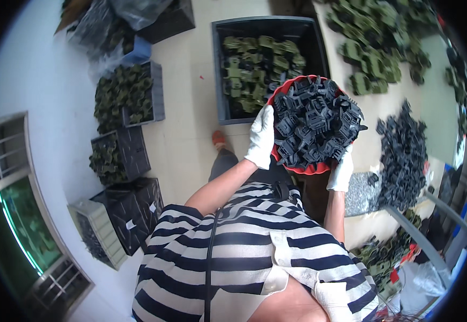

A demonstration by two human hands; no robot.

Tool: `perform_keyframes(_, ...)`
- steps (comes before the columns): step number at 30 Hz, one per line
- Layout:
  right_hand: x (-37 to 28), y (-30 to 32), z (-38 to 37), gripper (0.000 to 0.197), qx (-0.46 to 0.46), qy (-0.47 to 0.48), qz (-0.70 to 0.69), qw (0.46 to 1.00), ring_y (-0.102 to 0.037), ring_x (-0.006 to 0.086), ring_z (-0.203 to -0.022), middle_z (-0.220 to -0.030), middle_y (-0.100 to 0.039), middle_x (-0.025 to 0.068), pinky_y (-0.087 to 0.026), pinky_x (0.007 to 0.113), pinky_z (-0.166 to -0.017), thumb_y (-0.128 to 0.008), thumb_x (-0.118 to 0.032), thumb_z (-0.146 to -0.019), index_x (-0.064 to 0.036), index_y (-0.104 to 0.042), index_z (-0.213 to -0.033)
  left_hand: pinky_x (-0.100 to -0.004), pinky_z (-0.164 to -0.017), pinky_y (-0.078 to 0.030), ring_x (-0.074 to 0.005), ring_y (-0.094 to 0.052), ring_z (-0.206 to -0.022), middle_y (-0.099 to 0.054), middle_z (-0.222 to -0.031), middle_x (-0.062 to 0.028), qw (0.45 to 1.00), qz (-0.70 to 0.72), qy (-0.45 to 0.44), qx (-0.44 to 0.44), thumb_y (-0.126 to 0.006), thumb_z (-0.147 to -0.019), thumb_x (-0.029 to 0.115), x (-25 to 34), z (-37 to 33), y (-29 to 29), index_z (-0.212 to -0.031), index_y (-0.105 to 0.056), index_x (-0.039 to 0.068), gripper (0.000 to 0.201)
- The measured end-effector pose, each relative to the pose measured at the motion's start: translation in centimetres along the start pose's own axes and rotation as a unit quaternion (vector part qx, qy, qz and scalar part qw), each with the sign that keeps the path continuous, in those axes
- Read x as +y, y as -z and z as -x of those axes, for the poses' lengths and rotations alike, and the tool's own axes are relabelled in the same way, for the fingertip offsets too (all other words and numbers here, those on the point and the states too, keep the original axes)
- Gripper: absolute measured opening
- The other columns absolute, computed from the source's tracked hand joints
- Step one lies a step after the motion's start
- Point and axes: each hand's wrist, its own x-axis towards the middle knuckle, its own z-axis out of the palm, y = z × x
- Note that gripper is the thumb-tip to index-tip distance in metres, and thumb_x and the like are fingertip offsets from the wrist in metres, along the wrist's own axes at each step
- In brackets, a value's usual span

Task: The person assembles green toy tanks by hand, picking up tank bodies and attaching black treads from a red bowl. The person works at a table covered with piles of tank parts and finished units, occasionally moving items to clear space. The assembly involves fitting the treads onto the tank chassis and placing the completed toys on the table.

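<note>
Both my hands wear white gloves and carry a round red basin point(316, 170) with a wavy rim, heaped with black plastic parts point(316, 115). My left hand point(261, 138) grips the basin's left side, while my right hand point(342, 169) holds it at the lower right; some of its fingers are hidden beneath the rim. Just beyond the basin, a large dark grey crate point(220, 70) stands on the floor with olive green plastic parts point(255, 67) inside. The basin overlaps that crate's near right corner in the view.
Crates of green parts point(123, 94) line the left wall. More green parts point(373, 51) lie at the far right, with a pile of black parts point(403, 153) on the right beside bubble wrap point(361, 190). A grey metal frame point(418, 241) stands at the lower right.
</note>
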Motion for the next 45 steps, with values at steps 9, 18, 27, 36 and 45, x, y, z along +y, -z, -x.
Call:
perform_keyframes(9,6.6,-22.5,0.6,0.049,-0.057,-0.014,0.219,0.974,-0.051,0.0051,-0.089,-0.099,-0.063,-0.0032,-0.042,0.023,-0.083,-0.043,-0.043,-0.105,-0.0021,-0.064,-0.121,-0.0324,-0.099,-0.046,-0.0217,-0.060,-0.115,-0.063,-0.127,-0.0128,0.991,-0.066,0.039,0.111,-0.051,-0.101,0.041,5.3,-11.5,18.6,-0.130,-0.059,0.001,0.050)
perform_keyframes(18,10.0,-41.5,-0.5,0.047,-0.035,-0.107,0.129,0.985,-0.055,0.0088,-0.098,-0.110,-0.065,-0.0002,-0.045,0.026,-0.085,-0.049,-0.041,-0.103,-0.0014,-0.065,-0.121,-0.0310,-0.106,-0.041,-0.0208,-0.056,-0.121,-0.060,-0.133,-0.0114,0.990,-0.071,0.009,0.119,-0.049,-0.103,0.039,9.5,-24.5,30.4,-0.133,-0.055,-0.002,0.052)
perform_keyframes(27,9.8,-50.5,-12.0,0.049,0.003,-0.019,0.121,0.993,-0.059,0.0098,-0.102,-0.117,-0.067,0.0038,-0.046,0.025,-0.089,-0.046,-0.037,-0.104,0.0031,-0.060,-0.128,-0.0309,-0.102,-0.043,-0.0190,-0.058,-0.116,-0.064,-0.127,-0.0098,0.994,-0.089,-0.005,0.064,-0.051,-0.102,0.040,13.1,-42.0,27.6,-0.130,-0.059,0.001,0.049)
perform_keyframes(36,0.0,-62.3,-25.4,0.046,0.047,0.050,0.175,0.982,-0.059,0.0140,-0.107,-0.120,-0.066,0.0063,-0.045,0.029,-0.095,-0.046,-0.032,-0.104,0.0033,-0.058,-0.130,-0.0327,-0.106,-0.041,-0.0217,-0.055,-0.123,-0.058,-0.136,-0.0132,0.993,-0.114,-0.003,0.002,-0.050,-0.102,0.040,18.2,-63.2,20.4,-0.135,-0.053,-0.002,0.054)
perform_keyframes(45,-7.4,-68.9,-42.0,0.043,0.108,0.106,0.278,0.948,-0.058,0.0230,-0.120,-0.130,-0.063,0.0139,-0.043,0.032,-0.103,-0.041,-0.028,-0.105,0.0003,-0.053,-0.135,-0.0325,-0.102,-0.043,-0.0215,-0.057,-0.117,-0.059,-0.134,-0.0130,0.989,-0.094,0.029,-0.114,-0.048,-0.102,0.042,28.5,-81.8,6.4,-0.136,-0.054,-0.002,0.055)
